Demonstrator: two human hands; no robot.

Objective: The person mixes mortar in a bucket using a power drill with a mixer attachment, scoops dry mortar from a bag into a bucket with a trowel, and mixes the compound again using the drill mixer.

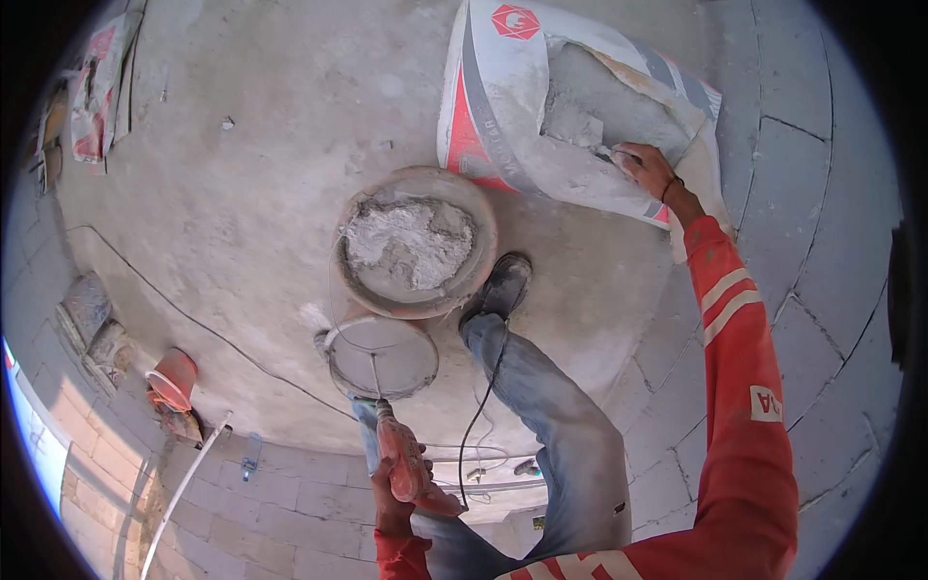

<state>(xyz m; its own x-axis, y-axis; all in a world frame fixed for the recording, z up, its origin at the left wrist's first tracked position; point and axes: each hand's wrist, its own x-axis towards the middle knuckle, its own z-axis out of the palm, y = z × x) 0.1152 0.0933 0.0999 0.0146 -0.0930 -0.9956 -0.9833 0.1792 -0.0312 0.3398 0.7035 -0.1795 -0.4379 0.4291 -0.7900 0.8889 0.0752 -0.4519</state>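
Observation:
My left hand (389, 490) grips a red power drill (399, 452) by its handle. A thin mixing rod (375, 367) runs from the drill into a round bucket (432, 372) of grey wet mix. Beyond it stands a wider tub (491, 227) with pale dry powder heaped over grey material. At the torn opening of a mortar bag (498, 106), my right hand (646, 166) is closed around the handle of a trowel (586, 130). The trowel's blade lies against the grey powder (604, 101) inside and is partly hard to tell from it.
The drill's black cord (481, 406) passes over my jeans, and another cable (208, 324) crosses the floor at left. My shoe (507, 283) is beside the tub. An orange bucket (174, 377) stands at lower left. Block walls (802, 193) border the right side.

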